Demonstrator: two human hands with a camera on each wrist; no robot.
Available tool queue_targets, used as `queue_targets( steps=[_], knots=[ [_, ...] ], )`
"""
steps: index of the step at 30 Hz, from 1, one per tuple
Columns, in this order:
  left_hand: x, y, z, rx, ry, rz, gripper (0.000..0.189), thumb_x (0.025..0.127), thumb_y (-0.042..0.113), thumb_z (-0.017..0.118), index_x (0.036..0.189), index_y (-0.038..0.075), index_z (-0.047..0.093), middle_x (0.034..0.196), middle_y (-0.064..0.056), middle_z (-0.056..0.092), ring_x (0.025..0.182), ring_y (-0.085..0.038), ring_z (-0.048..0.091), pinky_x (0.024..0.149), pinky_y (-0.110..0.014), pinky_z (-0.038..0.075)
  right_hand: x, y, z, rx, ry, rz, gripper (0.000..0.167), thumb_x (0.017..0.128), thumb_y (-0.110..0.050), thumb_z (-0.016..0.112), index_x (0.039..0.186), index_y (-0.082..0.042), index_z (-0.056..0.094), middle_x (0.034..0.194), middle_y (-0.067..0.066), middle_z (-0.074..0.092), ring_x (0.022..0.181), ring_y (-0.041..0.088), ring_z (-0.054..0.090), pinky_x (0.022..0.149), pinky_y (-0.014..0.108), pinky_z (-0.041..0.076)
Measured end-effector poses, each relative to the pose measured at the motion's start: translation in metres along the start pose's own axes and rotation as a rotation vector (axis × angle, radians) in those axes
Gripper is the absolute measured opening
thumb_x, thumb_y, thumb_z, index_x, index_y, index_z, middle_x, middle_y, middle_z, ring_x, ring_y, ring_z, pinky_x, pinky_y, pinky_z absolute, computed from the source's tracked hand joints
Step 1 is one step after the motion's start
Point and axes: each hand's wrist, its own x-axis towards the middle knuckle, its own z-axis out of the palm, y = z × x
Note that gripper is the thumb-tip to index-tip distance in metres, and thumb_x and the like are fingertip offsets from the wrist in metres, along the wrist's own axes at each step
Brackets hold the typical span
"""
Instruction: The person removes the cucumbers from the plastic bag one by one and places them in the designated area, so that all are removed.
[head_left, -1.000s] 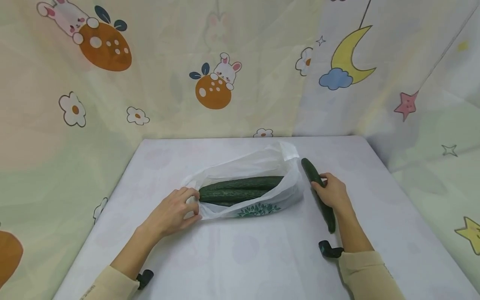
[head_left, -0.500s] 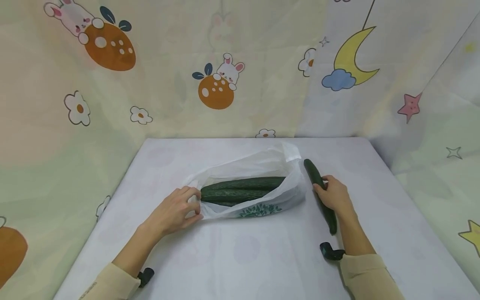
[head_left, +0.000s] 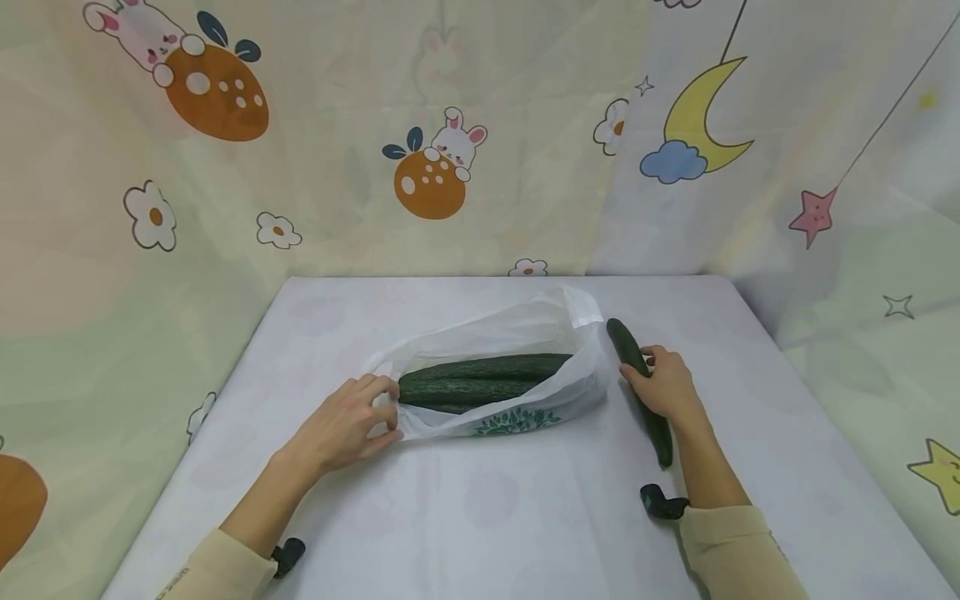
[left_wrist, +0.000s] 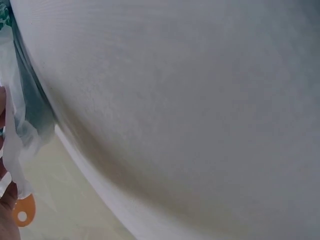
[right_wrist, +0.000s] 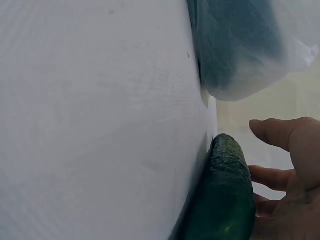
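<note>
In the head view, my left hand pinches the left end of a white plastic bag with a green leaf print. Several dark green cucumbers lie side by side inside its opening. Part of the bag hangs by the fingers at the left edge of the left wrist view. To the right of the bag, a single cucumber lies slantwise on the table. My right hand is over its middle. The right wrist view shows the thumb apart from this cucumber, with the other fingertips at its side.
A white cloth covers the table. Behind it hangs a patterned curtain with bunnies, flowers and a moon. A small black device sits at the right wrist, another black device at the left.
The right hand's thumb and fingers have spread slightly and lifted a little at the cucumber. The left hand, bag and cucumbers stay in place; the head view shifts slightly.
</note>
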Motion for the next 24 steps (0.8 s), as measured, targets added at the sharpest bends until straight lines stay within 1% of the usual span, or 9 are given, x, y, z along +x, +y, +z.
queue_targets(
  steps=[4, 12, 18, 24],
  knots=[
    [0.000, 0.000, -0.001, -0.003, -0.013, -0.006, 0.014, 0.082, 0.030, 0.086, 0.080, 0.030, 0.072, 0.114, 0.002, 0.061, 0.103, -0.019, 0.057, 0.084, -0.037, 0.048, 0.000, -0.002, -0.002, 0.019, 0.003, 0.007, 0.068, 0.104, -0.035, 0.056, 0.147, 0.014, 0.038, 0.135, 0.041, 0.046, 0.123, 0.055, 0.051, 0.093, 0.063, 0.049],
    [0.000, -0.003, -0.005, -0.018, 0.007, -0.021, 0.016, 0.082, 0.028, 0.087, 0.079, 0.029, 0.071, 0.113, 0.002, 0.060, 0.103, -0.020, 0.057, 0.086, -0.041, 0.050, 0.002, -0.009, -0.013, 0.055, 0.019, -0.009, 0.070, 0.105, -0.041, 0.054, 0.150, 0.009, 0.036, 0.140, 0.038, 0.046, 0.127, 0.055, 0.050, 0.098, 0.065, 0.046],
    [-0.001, -0.002, -0.005, -0.028, -0.001, -0.011, 0.015, 0.083, 0.028, 0.086, 0.080, 0.029, 0.071, 0.113, 0.003, 0.060, 0.102, -0.019, 0.057, 0.086, -0.040, 0.050, 0.001, -0.018, -0.022, 0.048, 0.045, -0.026, 0.070, 0.105, -0.040, 0.056, 0.151, 0.008, 0.036, 0.141, 0.037, 0.046, 0.128, 0.055, 0.050, 0.099, 0.064, 0.046],
    [0.001, -0.003, -0.002, -0.041, 0.006, 0.000, 0.016, 0.084, 0.029, 0.085, 0.079, 0.029, 0.070, 0.114, 0.002, 0.060, 0.102, -0.020, 0.057, 0.086, -0.041, 0.049, -0.001, -0.026, -0.033, 0.080, 0.064, -0.057, 0.070, 0.105, -0.041, 0.056, 0.152, 0.006, 0.036, 0.142, 0.035, 0.043, 0.128, 0.053, 0.049, 0.099, 0.065, 0.045]
  ],
)
